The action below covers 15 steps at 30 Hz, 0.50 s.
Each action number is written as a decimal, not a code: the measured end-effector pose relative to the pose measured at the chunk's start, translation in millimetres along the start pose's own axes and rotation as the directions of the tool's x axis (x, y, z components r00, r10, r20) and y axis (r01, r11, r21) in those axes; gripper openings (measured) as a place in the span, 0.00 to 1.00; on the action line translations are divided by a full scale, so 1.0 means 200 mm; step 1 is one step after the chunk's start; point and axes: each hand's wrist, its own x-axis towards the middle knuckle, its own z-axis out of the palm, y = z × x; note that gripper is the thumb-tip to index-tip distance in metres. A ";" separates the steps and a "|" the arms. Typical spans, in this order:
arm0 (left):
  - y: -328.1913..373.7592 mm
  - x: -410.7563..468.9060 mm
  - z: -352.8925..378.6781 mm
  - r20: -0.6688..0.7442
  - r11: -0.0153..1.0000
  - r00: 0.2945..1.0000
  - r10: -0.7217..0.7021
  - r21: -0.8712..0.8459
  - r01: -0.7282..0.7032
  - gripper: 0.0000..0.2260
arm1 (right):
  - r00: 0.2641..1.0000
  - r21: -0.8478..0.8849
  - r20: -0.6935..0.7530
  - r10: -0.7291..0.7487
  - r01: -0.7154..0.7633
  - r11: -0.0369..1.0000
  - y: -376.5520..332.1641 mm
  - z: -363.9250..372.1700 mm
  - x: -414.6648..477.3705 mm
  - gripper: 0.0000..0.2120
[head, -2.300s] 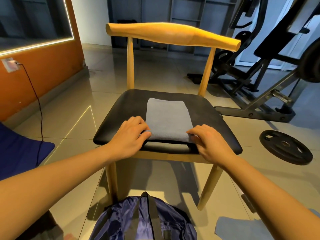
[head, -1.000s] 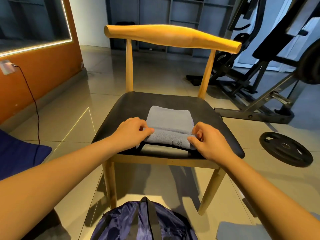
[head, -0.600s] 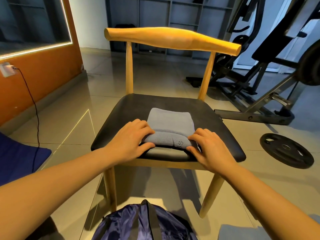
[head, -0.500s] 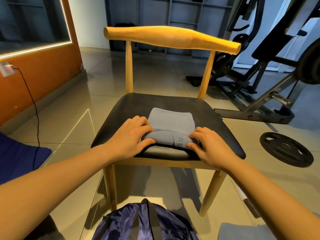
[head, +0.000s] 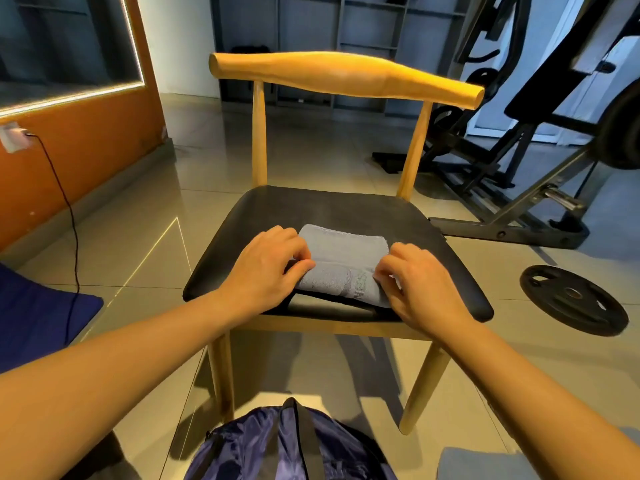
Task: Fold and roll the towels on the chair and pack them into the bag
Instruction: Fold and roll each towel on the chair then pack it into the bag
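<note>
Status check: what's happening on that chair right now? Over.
Left hand and right hand both gripping the grey towel. Towel part-rolled on the chair seat. Bag on floor below, nothing in the way.

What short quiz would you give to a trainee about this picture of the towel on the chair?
1. True or false: the grey cloth towel lies fully flat on the wooden chair with a black padded seat.
2. Where is the dark blue nylon bag? A: on the seat. B: on the floor before the chair. C: hanging from the chair back.
3. Fill in: the black round metal weight plate lies on the floor at the person's ____ side.
Key: 1 false, its near end is rolled; 2 B; 3 right.
</note>
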 end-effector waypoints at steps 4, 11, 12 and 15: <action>-0.05 -0.07 -0.02 0.057 0.976 0.981 0.187 0.101 -0.192 0.16 | 0.993 -0.021 0.043 -0.114 0.115 0.993 0.00 0.00 -0.07 0.14; -0.08 -0.06 -0.04 0.155 0.998 0.986 0.060 0.001 -0.061 0.17 | 0.980 0.173 0.199 0.007 -0.042 0.984 0.00 -0.02 -0.04 0.11; -0.08 -0.04 -0.04 0.179 0.999 0.983 0.033 -0.031 -0.028 0.16 | 0.963 0.233 0.265 0.048 -0.112 0.966 -0.01 -0.04 -0.02 0.10; -0.08 -0.01 -0.04 0.272 0.984 0.960 -0.062 -0.143 0.104 0.12 | 0.907 0.310 0.402 0.127 -0.265 0.913 0.01 -0.05 0.02 0.11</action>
